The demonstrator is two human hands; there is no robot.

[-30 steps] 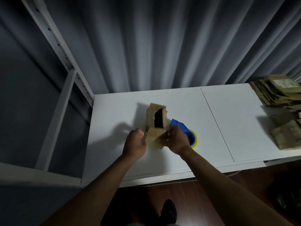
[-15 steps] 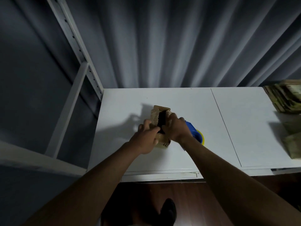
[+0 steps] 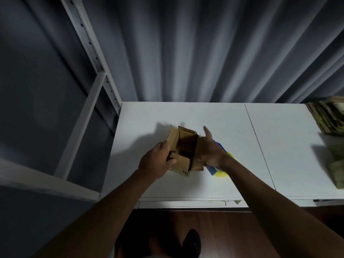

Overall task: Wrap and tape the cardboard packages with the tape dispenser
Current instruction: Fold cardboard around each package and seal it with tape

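A small brown cardboard box point(image 3: 183, 144) sits on the white table point(image 3: 232, 127), its top flaps spread open and its dark inside showing. My left hand point(image 3: 155, 162) grips the box's near left flap with curled fingers. My right hand point(image 3: 209, 148) lies flat against the box's right side, fingers straight and pointing away from me. The blue and yellow tape dispenser point(image 3: 220, 169) lies on the table just right of the box, mostly hidden behind my right wrist.
Stacks of flattened cardboard point(image 3: 329, 118) lie at the table's right edge, with more pieces point(image 3: 337, 164) nearer me. A white metal shelf frame point(image 3: 89, 101) stands left of the table. Grey curtains hang behind. My shoe point(image 3: 191, 241) shows on the wooden floor below.
The box flaps have been spread open, showing the inside. My right hand went from gripping the top to lying flat against the right side. The camera has shifted left.
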